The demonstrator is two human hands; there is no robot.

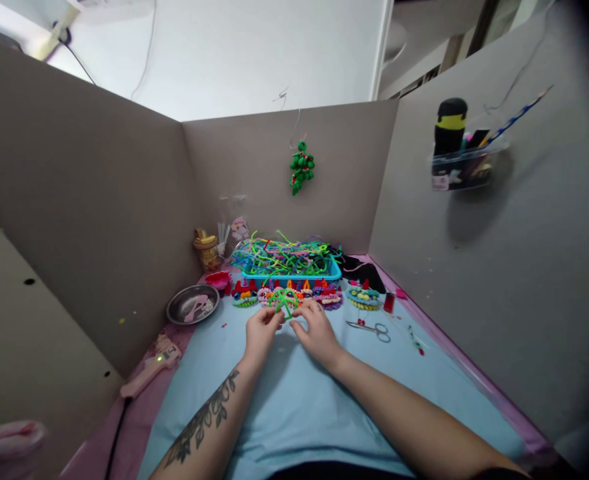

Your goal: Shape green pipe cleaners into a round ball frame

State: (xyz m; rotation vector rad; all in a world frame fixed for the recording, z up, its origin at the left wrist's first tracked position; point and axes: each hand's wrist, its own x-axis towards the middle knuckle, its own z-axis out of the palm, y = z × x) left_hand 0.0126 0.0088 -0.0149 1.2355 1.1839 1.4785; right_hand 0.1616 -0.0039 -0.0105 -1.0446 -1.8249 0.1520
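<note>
Above the middle of the blue cloth, my left hand (pixel 263 331) pinches a bright green pipe cleaner (pixel 285 301) between thumb and fingertips. It is bent into several arching loops that stand up over the hands. My right hand (pixel 318 331) curls in from the other side, its fingertips at the lower end of the same green piece. Just behind the hands lies a row of colourful fuzzy pipe-cleaner pieces (pixel 327 296), partly hidden by the green loops. Scissors (pixel 370 329) lie to the right of my right hand, beside small red beads (pixel 361 322).
A blue tray (pixel 291 277) heaped with pipe cleaners stands at the back. On the left are a metal bowl (pixel 179 309) and a pink glue gun (pixel 151 369) with its cord. Grey panels enclose the table; a green ornament (pixel 301 168) hangs behind, and a bin (pixel 461 170) is on the right panel.
</note>
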